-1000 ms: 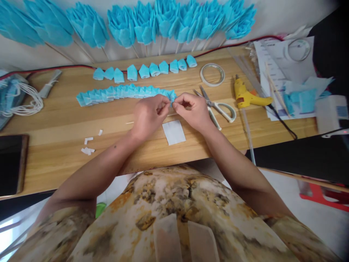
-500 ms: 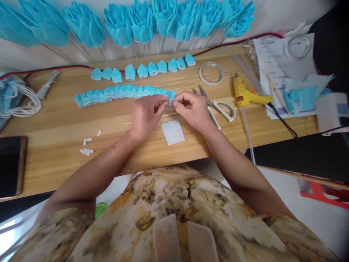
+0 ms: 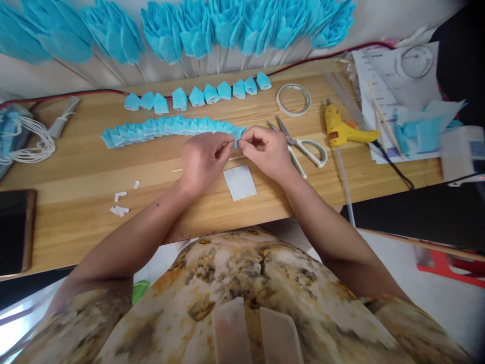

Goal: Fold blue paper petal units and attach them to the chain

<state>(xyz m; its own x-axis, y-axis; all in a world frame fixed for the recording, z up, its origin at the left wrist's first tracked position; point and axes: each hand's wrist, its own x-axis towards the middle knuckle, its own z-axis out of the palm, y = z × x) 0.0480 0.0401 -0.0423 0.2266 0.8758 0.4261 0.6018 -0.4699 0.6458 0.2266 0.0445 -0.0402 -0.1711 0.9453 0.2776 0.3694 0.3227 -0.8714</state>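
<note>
My left hand (image 3: 204,161) and my right hand (image 3: 264,151) meet over the wooden table (image 3: 87,202), fingers pinched together on a small folded blue piece (image 3: 238,134). That piece sits at the right end of a long row of overlapping blue folded pieces (image 3: 162,128). A thin wooden stick (image 3: 180,170) lies under my hands, and a white square of paper (image 3: 240,182) lies just below them. A second row of separate blue folded pieces (image 3: 197,94) lies farther back.
Scissors (image 3: 303,146), a tape roll (image 3: 294,99) and a yellow glue gun (image 3: 343,132) lie to the right. Blue flowers on sticks (image 3: 197,33) lean along the wall. A phone (image 3: 14,230) is at the left edge, white paper scraps (image 3: 120,202) near it, papers (image 3: 397,96) far right.
My hands stay pinched on the blue piece at the row's right end; only the fingers shift slightly. The view drifts a little.
</note>
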